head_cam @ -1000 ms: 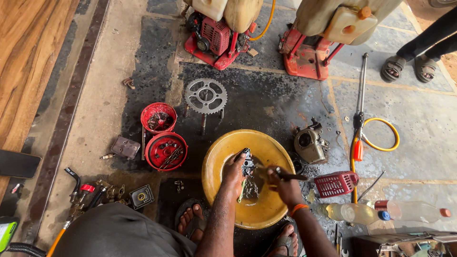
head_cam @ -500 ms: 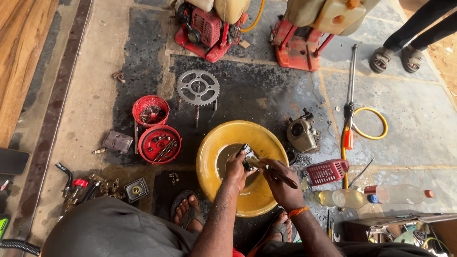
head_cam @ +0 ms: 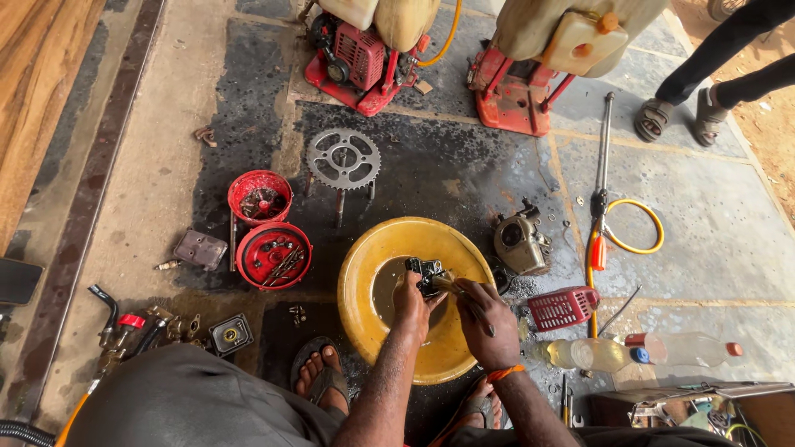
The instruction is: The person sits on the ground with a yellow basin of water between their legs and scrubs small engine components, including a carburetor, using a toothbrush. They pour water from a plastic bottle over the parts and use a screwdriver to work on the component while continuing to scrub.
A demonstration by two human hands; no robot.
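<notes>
Over a yellow basin (head_cam: 373,257) on the floor, my left hand (head_cam: 411,305) grips a small dark metal engine part (head_cam: 424,271). My right hand (head_cam: 487,319) holds a thin brush-like tool (head_cam: 454,286) with its tip against that part. An orange band circles my right wrist. Dirty liquid lies in the bottom of the basin under the part.
Two red bowls of small parts (head_cam: 273,254) and a sprocket (head_cam: 344,158) lie to the left. A grey engine casing (head_cam: 519,242), red plastic cover (head_cam: 563,307), plastic bottles (head_cam: 588,353) and a lance with yellow hose (head_cam: 603,190) lie right. Red engine sprayers (head_cam: 356,58) stand behind. Another person's sandalled feet (head_cam: 679,116) are top right.
The view has shifted slightly, so the basin sits lower in frame. My hands stay over the basin, the right one working the tool against the part.
</notes>
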